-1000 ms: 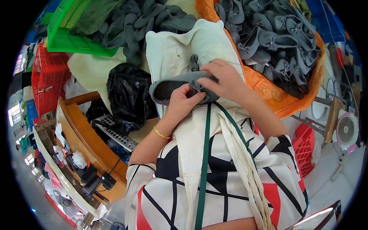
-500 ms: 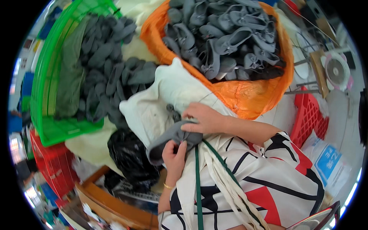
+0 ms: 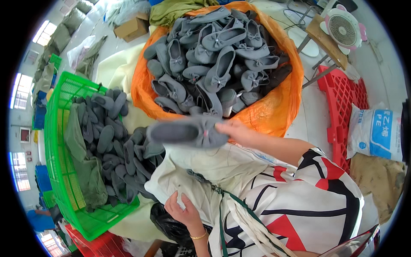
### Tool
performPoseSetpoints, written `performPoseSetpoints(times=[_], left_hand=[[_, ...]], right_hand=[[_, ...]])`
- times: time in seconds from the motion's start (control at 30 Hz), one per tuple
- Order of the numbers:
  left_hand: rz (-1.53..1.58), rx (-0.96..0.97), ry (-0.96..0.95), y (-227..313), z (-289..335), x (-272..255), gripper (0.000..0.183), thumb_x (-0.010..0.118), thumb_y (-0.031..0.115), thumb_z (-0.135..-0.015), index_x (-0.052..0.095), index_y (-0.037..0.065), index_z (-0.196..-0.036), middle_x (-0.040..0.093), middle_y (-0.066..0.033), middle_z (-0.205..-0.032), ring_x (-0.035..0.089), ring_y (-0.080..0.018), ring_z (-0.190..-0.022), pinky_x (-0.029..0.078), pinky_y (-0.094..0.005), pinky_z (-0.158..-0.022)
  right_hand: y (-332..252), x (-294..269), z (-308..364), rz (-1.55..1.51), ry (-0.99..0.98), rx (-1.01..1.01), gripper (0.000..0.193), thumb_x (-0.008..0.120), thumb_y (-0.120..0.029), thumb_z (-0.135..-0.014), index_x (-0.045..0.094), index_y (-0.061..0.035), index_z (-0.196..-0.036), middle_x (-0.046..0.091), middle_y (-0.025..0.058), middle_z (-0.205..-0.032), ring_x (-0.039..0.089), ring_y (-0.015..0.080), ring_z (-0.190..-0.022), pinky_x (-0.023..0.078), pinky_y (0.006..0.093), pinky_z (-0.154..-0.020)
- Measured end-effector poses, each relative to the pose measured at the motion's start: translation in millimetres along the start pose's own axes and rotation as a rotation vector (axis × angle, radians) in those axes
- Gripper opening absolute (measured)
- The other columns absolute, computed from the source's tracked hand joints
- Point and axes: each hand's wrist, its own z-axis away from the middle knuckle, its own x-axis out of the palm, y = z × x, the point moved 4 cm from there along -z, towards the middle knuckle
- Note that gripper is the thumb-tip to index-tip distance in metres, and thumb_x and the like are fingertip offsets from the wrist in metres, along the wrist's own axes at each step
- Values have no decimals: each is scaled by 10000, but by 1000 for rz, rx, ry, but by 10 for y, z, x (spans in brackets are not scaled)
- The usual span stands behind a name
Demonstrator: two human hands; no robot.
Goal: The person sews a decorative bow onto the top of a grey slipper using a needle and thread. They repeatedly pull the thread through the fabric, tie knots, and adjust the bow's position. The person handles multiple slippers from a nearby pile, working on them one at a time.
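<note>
My right hand [image 3: 235, 132] grips a grey slip-on shoe [image 3: 173, 132] by its toe, close to a bow with a small reddish spot. Slightly blurred, the shoe is held up over the near side of an orange sack [image 3: 282, 124] heaped with grey bow-trimmed shoes [image 3: 220, 70]. My left hand [image 3: 184, 210] is empty, its fingers apart, above the white cloth [image 3: 171, 173] on my lap. Several small dark grey pieces [image 3: 199, 176], too small to make out, lie on that cloth. To the left, grey shoes without visible bows [image 3: 124, 150] spill from a green plastic basket [image 3: 64, 184].
A red plastic crate [image 3: 338, 107] and a white-and-blue printed bag [image 3: 376, 132] stand at the right. Behind them, a fan [image 3: 342, 28] sits on a wooden stool [image 3: 327, 40]. A black plastic bag [image 3: 169, 225] lies left of my lap, near a red basket [image 3: 96, 242].
The grey shoe has gone from my lap up toward the orange sack in my right hand. My left hand has let go of it. The view has tilted upward.
</note>
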Motion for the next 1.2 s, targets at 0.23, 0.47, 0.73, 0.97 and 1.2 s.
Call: performPoseSetpoints(times=[0.23,0.47,0.73,0.97,1.2], left_hand=[[-239,7,-127,-665,226,431,183,636,60,-837,646,4,-1011,636,-150,-964,568,-342,-939,426,-458,-844],[-290,48,-32,-710,228,517,106,650,83,-824,677,52,-922,643,-117,-883,582,-327,-866,437,-453,-800],[-221,-62,19,-787,184,328,154,714,61,-773,695,90,-923,640,-67,-910,591,-282,-868,441,-402,-802],[-192,-100,42,-761,148,356,159,714,58,-754,684,100,-904,638,-48,-888,586,-271,-839,436,-395,-772],[-3,-214,-372,-646,-191,905,110,671,59,-785,636,39,-887,640,-130,-905,621,-365,-882,503,-466,-732]], right_hand=[[-1570,-659,-782,-325,196,-415,475,548,-434,-1006,625,15,-1139,642,80,-1030,614,150,-900,540,329,-828],[-779,-5,-811,48,12,-167,226,604,-218,-998,682,-23,-1081,647,7,-893,624,104,-800,557,287,-791],[26,461,-463,325,-122,-152,181,611,-191,-989,674,-21,-988,638,-17,-889,564,55,-751,486,228,-702],[304,1041,-295,792,-366,-385,129,659,-124,-933,668,2,-905,608,31,-804,549,103,-702,438,242,-635],[451,1208,-246,935,-336,-677,50,686,-57,-884,669,-11,-887,575,58,-749,522,166,-630,425,281,-573]])
